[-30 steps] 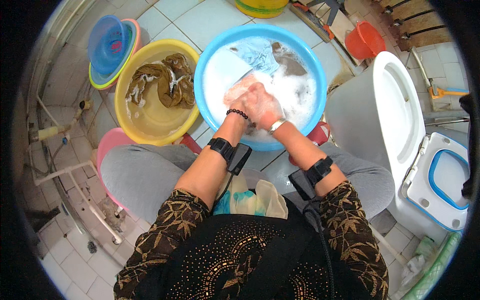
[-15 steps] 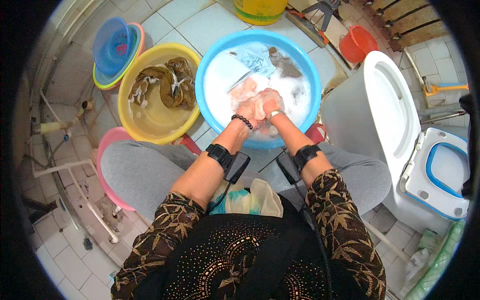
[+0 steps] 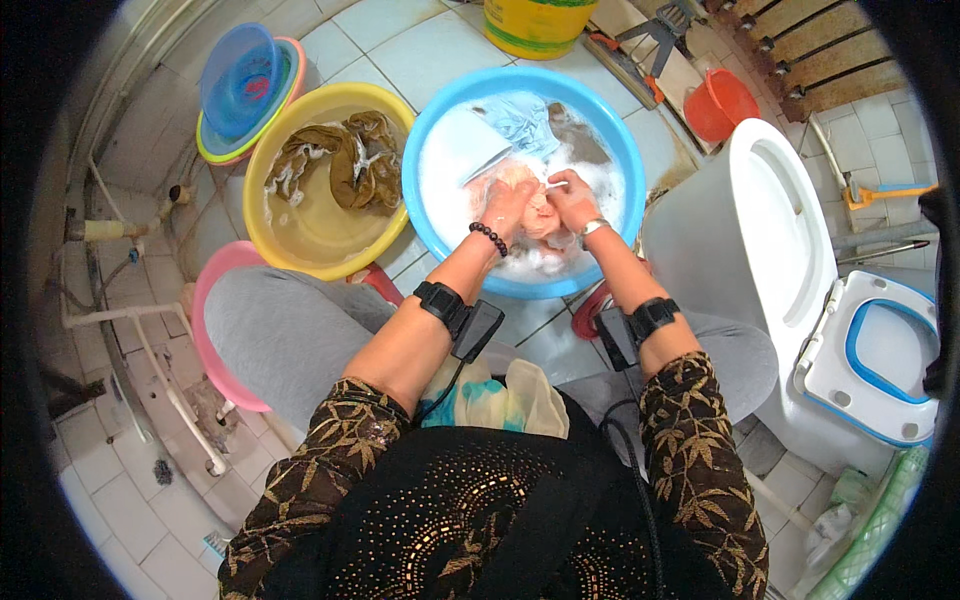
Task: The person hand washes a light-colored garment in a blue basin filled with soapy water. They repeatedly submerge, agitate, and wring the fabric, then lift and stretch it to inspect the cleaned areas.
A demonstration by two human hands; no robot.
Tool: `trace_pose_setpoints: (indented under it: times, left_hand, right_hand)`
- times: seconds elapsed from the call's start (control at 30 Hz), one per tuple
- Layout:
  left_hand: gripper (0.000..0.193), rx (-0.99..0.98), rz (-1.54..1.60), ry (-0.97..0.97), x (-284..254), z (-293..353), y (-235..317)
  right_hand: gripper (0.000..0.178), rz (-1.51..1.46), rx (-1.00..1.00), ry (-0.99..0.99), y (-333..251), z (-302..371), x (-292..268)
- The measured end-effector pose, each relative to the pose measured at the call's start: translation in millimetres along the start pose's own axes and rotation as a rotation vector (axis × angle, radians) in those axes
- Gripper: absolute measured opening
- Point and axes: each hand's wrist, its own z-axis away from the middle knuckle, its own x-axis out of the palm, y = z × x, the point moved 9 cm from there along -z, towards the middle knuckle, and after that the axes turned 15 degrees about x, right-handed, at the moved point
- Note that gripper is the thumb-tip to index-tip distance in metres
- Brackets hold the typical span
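In a blue basin [image 3: 414, 208] full of white suds, my left hand [image 3: 507, 207] grips a wet peach-pink cloth [image 3: 543, 217]. My right hand [image 3: 575, 203] is closed on the same cloth at its right side, fingers bent in a pinch. The cloth is bunched between both hands, and its lower part sinks into the foam. Behind the hands lies a light blue cloth [image 3: 525, 124], beside a pale blue flat-edged piece [image 3: 463, 147] partly under suds. Dark greyish cloth or water [image 3: 578, 137] shows at the basin's far right; which one I cannot tell.
Left of the basin stands a yellow basin [image 3: 262, 225] with a brown garment [image 3: 350, 175] in water. Stacked basins [image 3: 237, 85] are behind it, a pink basin [image 3: 212, 285] by my left knee. A white toilet-like fixture [image 3: 715, 230], red bucket [image 3: 721, 103] and yellow bucket [image 3: 537, 28] surround.
My hands were pressed together low in the suds. Now the right hand has moved right, apart from the left, and the peach-pink cloth shows between them. The view has shifted slightly.
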Motion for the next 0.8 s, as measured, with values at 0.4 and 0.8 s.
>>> trace_pose_setpoints:
  times: [0.4, 0.8]
  left_hand:
    - [0.026, 0.300, -0.954, -0.585, 47.7, 25.6, 24.2]
    - [0.065, -0.340, 1.022, -0.063, 3.7, 15.7, -43.8]
  right_hand:
    - [0.040, -0.400, 0.011, -0.281, -41.4, 41.0, 5.7]
    - [0.013, -0.419, -0.071, -0.608, -91.2, 114.8, -25.7]
